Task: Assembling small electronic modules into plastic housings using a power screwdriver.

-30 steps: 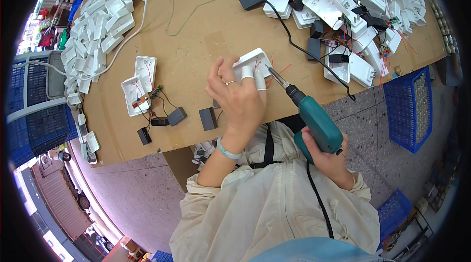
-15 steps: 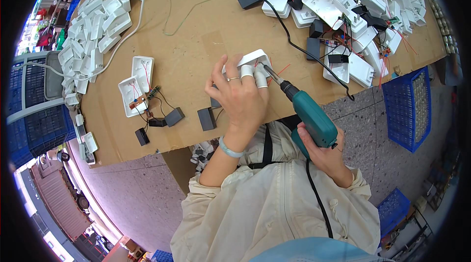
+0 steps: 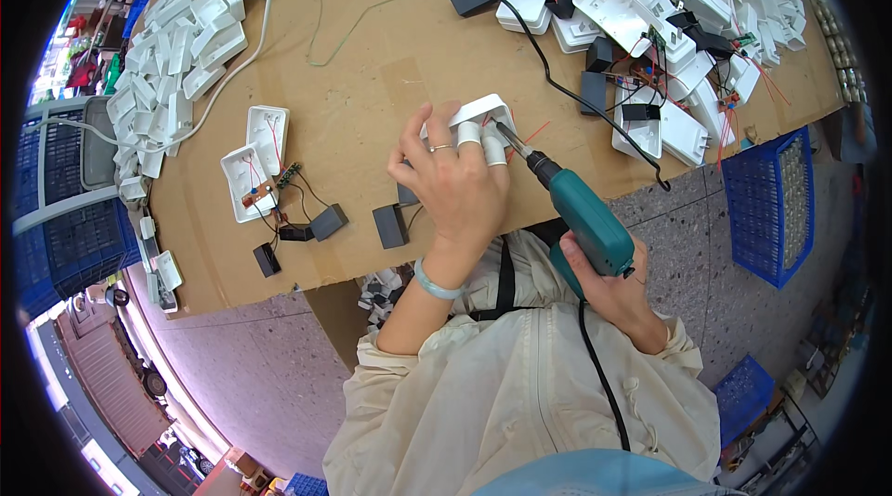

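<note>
My left hand (image 3: 460, 182) presses a white plastic case (image 3: 482, 108) onto the table, fingers curled over it. White covers wrap two of its fingers. Red wires stick out beside the case, whose inside is partly hidden by the fingers. My right hand (image 3: 615, 286) is wrapped around the handle of a teal corded electric screwdriver (image 3: 587, 217). Its metal tip reaches into the case beside my left fingertips; the exact contact point is hidden. Under and beside my left wrist lies a black box-shaped part (image 3: 390, 226) with a wire.
Left on the cardboard-covered table (image 3: 362, 138) lies an opened white case (image 3: 246, 182) with circuit boards and black blocks. White shells (image 3: 177, 78) pile up far left; wired cases (image 3: 641, 41) heap far right. A black cable (image 3: 557, 85) crosses there. Blue crates (image 3: 769, 208) flank the table.
The screwdriver's body has shifted slightly to the left, while its tip stays in the case. My left hand has barely moved.
</note>
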### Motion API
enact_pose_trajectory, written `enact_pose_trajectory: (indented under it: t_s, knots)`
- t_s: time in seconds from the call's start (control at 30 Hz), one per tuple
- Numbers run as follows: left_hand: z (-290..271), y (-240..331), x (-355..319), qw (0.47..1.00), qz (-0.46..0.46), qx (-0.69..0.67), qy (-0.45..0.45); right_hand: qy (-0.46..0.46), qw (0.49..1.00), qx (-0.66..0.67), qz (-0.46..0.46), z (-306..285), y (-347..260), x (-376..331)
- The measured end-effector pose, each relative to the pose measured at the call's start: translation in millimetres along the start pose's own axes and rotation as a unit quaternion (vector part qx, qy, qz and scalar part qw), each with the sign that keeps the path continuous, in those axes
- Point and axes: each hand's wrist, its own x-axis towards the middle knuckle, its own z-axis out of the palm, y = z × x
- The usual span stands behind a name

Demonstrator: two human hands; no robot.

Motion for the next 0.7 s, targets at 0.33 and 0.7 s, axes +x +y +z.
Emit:
enact_pose_trajectory:
  t_s: [0.33,0.7]
  knots:
    - [-0.2,0.2,-1.2,1.0,-0.004,-0.006,-0.003,-0.003,0.998,0.051,0.038,2.0,-1.3,-1.9]
    - [1.4,0.4,-0.4,1.0,-0.002,-0.003,0.011,0.011,0.995,0.082,0.06,2.4,3.9,-8.2]
